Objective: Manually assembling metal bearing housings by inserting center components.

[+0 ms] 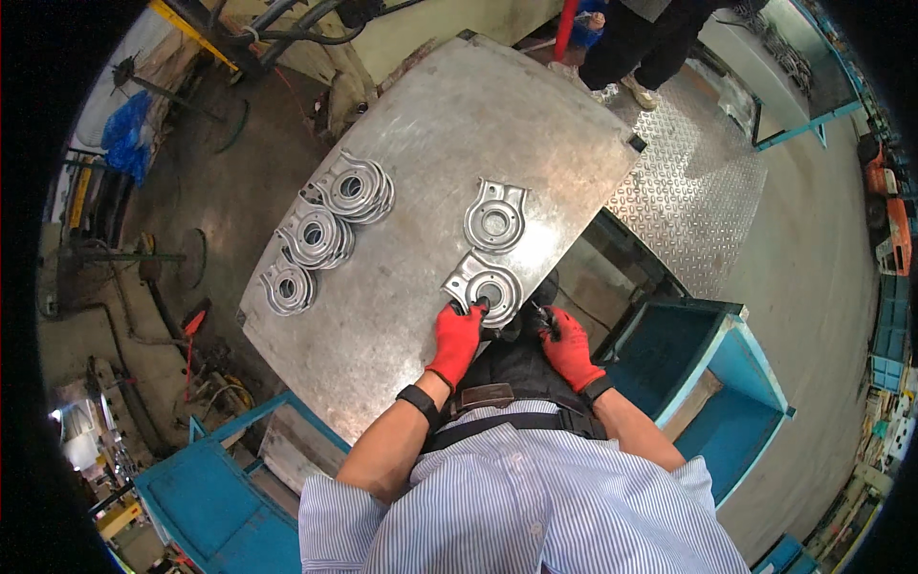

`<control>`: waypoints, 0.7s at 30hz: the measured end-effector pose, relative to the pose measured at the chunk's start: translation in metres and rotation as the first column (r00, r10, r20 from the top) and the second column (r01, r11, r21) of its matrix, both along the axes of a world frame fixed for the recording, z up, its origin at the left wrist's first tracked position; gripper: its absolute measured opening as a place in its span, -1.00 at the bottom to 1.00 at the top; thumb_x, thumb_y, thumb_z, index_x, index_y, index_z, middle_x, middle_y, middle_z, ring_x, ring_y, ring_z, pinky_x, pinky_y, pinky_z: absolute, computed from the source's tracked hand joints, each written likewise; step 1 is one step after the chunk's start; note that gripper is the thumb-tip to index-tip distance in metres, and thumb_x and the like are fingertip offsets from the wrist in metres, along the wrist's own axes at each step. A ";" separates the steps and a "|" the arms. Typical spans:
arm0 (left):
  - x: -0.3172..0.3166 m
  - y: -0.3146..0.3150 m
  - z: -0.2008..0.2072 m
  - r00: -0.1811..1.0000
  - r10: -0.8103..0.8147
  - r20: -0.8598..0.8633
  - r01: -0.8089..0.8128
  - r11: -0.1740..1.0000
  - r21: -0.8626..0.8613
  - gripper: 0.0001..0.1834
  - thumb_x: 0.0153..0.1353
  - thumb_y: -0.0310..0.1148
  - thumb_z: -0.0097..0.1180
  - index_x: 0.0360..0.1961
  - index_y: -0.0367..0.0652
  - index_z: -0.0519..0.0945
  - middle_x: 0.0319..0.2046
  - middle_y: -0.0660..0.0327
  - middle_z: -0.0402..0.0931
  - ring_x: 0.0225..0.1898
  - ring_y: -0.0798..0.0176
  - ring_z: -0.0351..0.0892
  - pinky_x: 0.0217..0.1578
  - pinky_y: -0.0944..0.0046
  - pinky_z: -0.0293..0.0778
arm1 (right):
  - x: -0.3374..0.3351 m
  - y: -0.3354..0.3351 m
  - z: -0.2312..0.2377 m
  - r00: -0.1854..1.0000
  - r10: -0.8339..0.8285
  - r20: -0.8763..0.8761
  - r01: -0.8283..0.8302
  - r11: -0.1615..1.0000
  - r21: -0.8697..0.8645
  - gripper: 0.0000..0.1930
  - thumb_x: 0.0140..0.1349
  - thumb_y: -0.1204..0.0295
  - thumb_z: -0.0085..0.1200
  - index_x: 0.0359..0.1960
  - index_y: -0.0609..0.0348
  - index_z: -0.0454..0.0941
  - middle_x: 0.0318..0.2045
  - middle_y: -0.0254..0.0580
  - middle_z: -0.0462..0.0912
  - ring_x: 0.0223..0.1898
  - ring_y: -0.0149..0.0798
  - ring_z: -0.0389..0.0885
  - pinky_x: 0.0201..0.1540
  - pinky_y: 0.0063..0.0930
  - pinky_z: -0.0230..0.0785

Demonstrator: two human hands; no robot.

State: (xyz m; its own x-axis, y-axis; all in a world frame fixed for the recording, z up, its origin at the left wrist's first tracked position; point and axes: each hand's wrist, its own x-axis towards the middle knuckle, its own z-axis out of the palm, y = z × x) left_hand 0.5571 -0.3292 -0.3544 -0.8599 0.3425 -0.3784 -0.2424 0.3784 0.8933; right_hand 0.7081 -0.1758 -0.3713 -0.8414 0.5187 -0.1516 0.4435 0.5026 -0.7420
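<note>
My left hand point(458, 337), in a red glove with dark fingertips, grips a round stamped metal bracket point(505, 278) at the table's near right edge. Its thumb reaches over the bracket's ring by the centre hole. My right hand point(568, 346), gloved the same way, is just off the edge to the right, its fingers curled together. Whatever it may hold is lost against dark clothing. Just beyond lies a second bracket point(495, 219), flat and apart from my hands. Farther left, overlapping stacks of similar brackets point(316, 235) line the table's left side.
The brackets rest on a worn metal table point(421, 316). Blue metal frames point(220, 488) stand at lower left, and a blue open bin point(708, 373) at right. Tread plate point(679, 191) covers the floor beyond the right edge, where another person's legs point(631, 48) show.
</note>
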 end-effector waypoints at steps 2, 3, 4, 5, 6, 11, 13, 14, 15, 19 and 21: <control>0.002 -0.002 -0.007 0.999 0.021 0.033 -0.021 1.000 -0.010 -0.69 0.05 -0.29 0.23 -0.29 -0.35 0.56 -0.39 -0.02 0.62 -0.31 0.06 0.62 -0.29 0.16 0.45 | 0.002 0.000 0.000 0.999 0.034 0.028 -0.034 0.999 -0.008 -0.57 -0.01 0.41 0.16 -0.03 0.10 0.46 -0.10 -0.03 0.55 -0.03 0.01 0.50 -0.02 -0.22 0.38; 0.003 -0.003 -0.010 0.998 0.034 0.048 -0.033 0.999 -0.014 -0.68 0.05 -0.29 0.23 -0.29 -0.35 0.56 -0.39 -0.02 0.61 -0.30 0.05 0.62 -0.28 0.15 0.45 | 0.001 0.000 0.001 0.998 0.056 0.034 -0.056 0.998 -0.006 -0.57 0.00 0.42 0.15 -0.03 0.09 0.46 -0.10 -0.03 0.55 -0.04 0.02 0.50 -0.03 -0.23 0.38; 0.003 -0.004 -0.015 0.999 0.031 0.029 -0.030 0.999 -0.016 -0.68 0.04 -0.29 0.24 -0.29 -0.35 0.56 -0.38 -0.03 0.61 -0.30 0.04 0.62 -0.28 0.15 0.45 | 0.001 -0.002 0.002 0.996 0.085 0.026 -0.085 0.996 0.007 -0.58 0.00 0.43 0.15 -0.03 0.09 0.46 -0.12 -0.02 0.56 -0.07 0.03 0.52 -0.05 -0.23 0.39; 0.004 -0.006 -0.020 1.000 0.028 0.010 -0.028 0.999 -0.018 -0.68 0.04 -0.29 0.24 -0.29 -0.35 0.56 -0.38 -0.03 0.61 -0.29 0.03 0.62 -0.28 0.15 0.45 | 0.000 -0.003 0.003 0.994 0.106 0.020 -0.106 0.994 0.022 -0.59 0.01 0.43 0.15 -0.03 0.08 0.47 -0.13 -0.02 0.56 -0.08 0.04 0.53 -0.06 -0.23 0.39; 0.004 -0.005 -0.021 1.000 0.027 0.001 -0.027 0.999 -0.023 -0.67 0.04 -0.29 0.24 -0.29 -0.35 0.55 -0.37 -0.03 0.61 -0.29 0.01 0.62 -0.27 0.15 0.45 | 0.000 -0.003 0.002 0.992 0.124 0.014 -0.125 0.992 0.037 -0.59 0.01 0.42 0.15 -0.03 0.08 0.47 -0.14 -0.02 0.57 -0.10 0.04 0.54 -0.07 -0.22 0.40; 0.005 -0.002 -0.019 1.000 0.007 -0.019 -0.008 0.998 -0.056 -0.66 0.03 -0.28 0.24 -0.28 -0.34 0.55 -0.35 -0.04 0.61 -0.26 -0.04 0.61 -0.26 0.14 0.45 | 0.000 -0.004 -0.004 0.988 0.149 0.044 -0.153 0.983 0.103 -0.58 0.01 0.38 0.17 -0.03 0.09 0.46 -0.14 -0.04 0.57 -0.09 0.03 0.53 -0.06 -0.19 0.38; 0.003 -0.001 -0.013 1.000 -0.004 -0.008 0.003 0.999 -0.045 -0.66 0.03 -0.28 0.24 -0.26 -0.34 0.55 -0.34 -0.05 0.61 -0.25 -0.05 0.61 -0.25 0.12 0.45 | -0.002 -0.003 -0.004 0.984 0.144 0.107 -0.152 0.985 0.080 -0.57 0.01 0.37 0.17 -0.02 0.10 0.46 -0.12 -0.04 0.57 -0.08 0.03 0.52 -0.04 -0.19 0.37; 0.004 0.001 -0.011 1.000 -0.005 0.009 0.005 1.000 -0.025 -0.66 0.04 -0.28 0.24 -0.26 -0.33 0.55 -0.34 -0.05 0.61 -0.25 -0.06 0.61 -0.25 0.12 0.45 | -0.003 -0.002 -0.003 0.982 0.147 0.122 -0.157 0.985 0.074 -0.56 0.01 0.37 0.17 -0.01 0.10 0.45 -0.11 -0.04 0.56 -0.07 0.03 0.52 -0.03 -0.19 0.37; 0.002 -0.002 -0.008 1.000 0.002 0.017 -0.002 1.000 -0.012 -0.66 0.04 -0.28 0.24 -0.25 -0.33 0.55 -0.33 -0.06 0.61 -0.24 -0.07 0.61 -0.25 0.11 0.45 | -0.006 -0.004 -0.003 0.979 0.156 0.129 -0.166 0.984 0.065 -0.56 0.01 0.36 0.17 -0.01 0.10 0.45 -0.11 -0.03 0.56 -0.07 0.03 0.52 -0.02 -0.19 0.37; 0.005 -0.002 -0.017 0.999 0.026 -0.036 -0.028 0.998 -0.059 -0.68 0.07 -0.28 0.21 -0.24 -0.30 0.55 -0.33 -0.09 0.59 -0.22 -0.12 0.59 -0.25 0.09 0.46 | -0.005 -0.002 0.007 0.971 0.193 0.140 -0.203 0.977 0.060 -0.54 0.02 0.34 0.17 0.01 0.10 0.45 -0.08 0.00 0.55 -0.04 0.04 0.51 0.01 -0.19 0.36; 0.004 -0.003 0.000 0.994 -0.060 -0.092 0.046 0.988 -0.150 -0.68 0.09 -0.27 0.18 -0.23 -0.31 0.54 -0.34 -0.10 0.58 -0.24 -0.13 0.58 -0.26 0.08 0.45 | -0.004 -0.004 0.011 0.977 0.160 0.138 -0.171 0.982 0.074 -0.56 0.04 0.33 0.16 0.01 0.10 0.45 -0.09 0.01 0.56 -0.05 0.03 0.52 -0.01 -0.19 0.37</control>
